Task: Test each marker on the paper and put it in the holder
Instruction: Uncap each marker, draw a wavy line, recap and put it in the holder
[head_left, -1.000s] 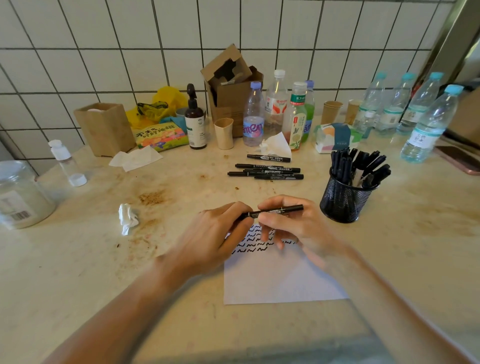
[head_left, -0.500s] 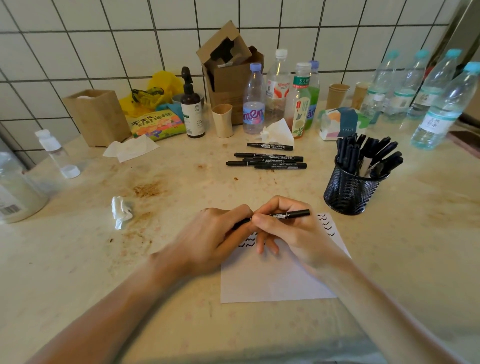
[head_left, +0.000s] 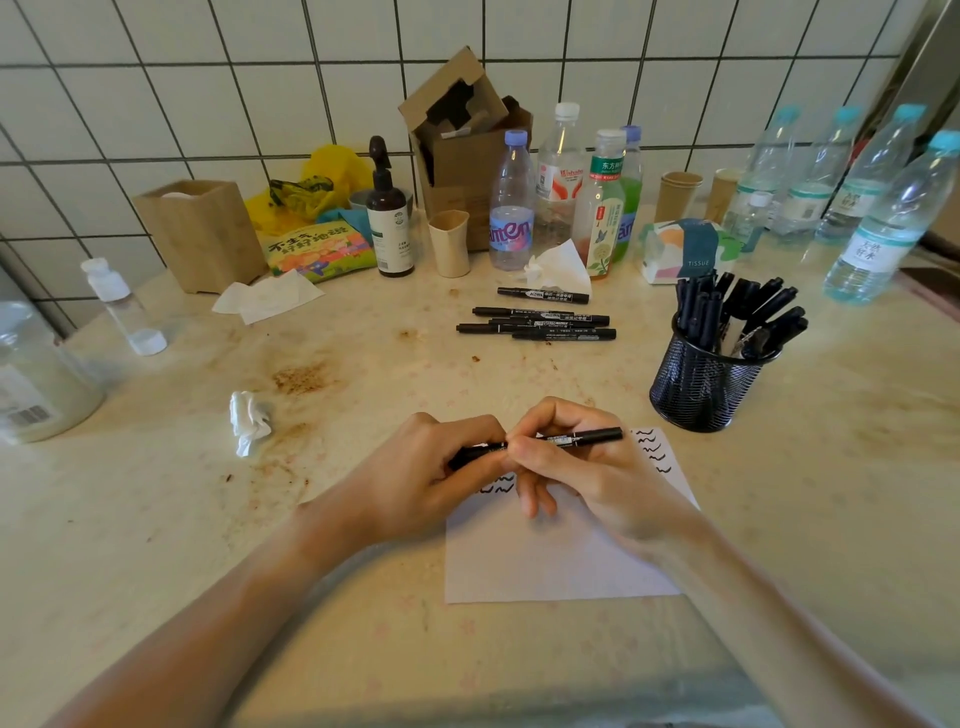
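Note:
Both hands hold one black marker (head_left: 582, 437) level above the white paper (head_left: 556, 561). My left hand (head_left: 431, 473) grips its left end, where the cap is, and my right hand (head_left: 566, 457) pinches the barrel. Black wavy test lines show on the paper's top edge beside the hands. Several more black markers (head_left: 540, 322) lie in a loose row further back on the counter. The black mesh holder (head_left: 701, 387) stands to the right with several markers in it.
A crumpled tissue (head_left: 250, 422) lies left of the hands. Bottles (head_left: 511, 208), a cardboard box (head_left: 467, 145), cups and a tissue pack (head_left: 685, 249) line the tiled wall. A wooden box (head_left: 202, 231) and a large jar (head_left: 36, 384) stand at the left.
The hands have stayed together on the marker over the paper. The view has shifted slightly, and more of the wavy lines to the right show now.

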